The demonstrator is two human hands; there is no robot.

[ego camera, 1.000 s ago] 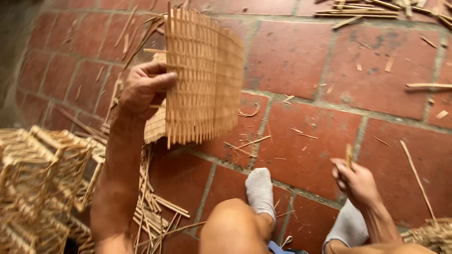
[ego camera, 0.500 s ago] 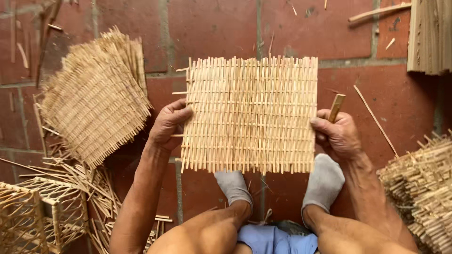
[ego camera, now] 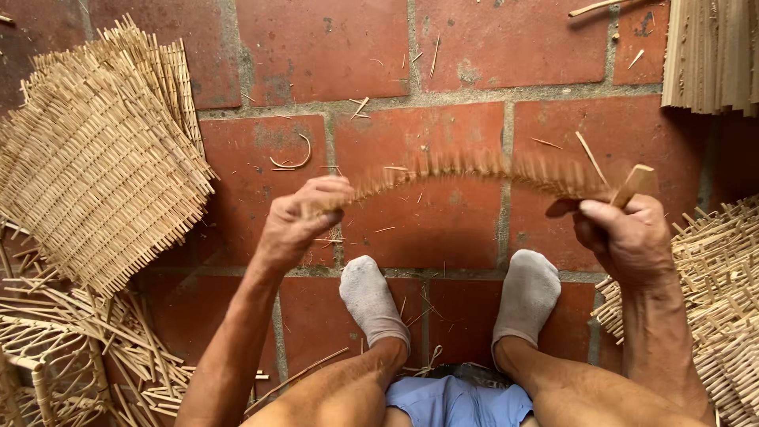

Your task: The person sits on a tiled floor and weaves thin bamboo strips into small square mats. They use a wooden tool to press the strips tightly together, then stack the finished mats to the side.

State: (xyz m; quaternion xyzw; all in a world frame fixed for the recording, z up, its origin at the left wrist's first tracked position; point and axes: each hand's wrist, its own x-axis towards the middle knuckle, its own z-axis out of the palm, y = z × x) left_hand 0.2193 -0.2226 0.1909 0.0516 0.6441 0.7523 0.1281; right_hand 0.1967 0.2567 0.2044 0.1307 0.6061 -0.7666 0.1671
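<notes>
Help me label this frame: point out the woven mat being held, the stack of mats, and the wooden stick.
woven mat (ego camera: 474,168), head view, middle of its edge.
stack of mats (ego camera: 95,166), head view, top mat's centre.
wooden stick (ego camera: 635,183), head view, upper end.

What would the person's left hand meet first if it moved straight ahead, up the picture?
Probably bare brick floor: nothing but small splinters lies ahead of the left hand, which grips the woven mat. Height above the floor is unclear.

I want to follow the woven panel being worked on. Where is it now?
In the head view the woven panel is held edge-on, bowed between the left hand and right hand, above the socked feet and over the brick floor.
</notes>
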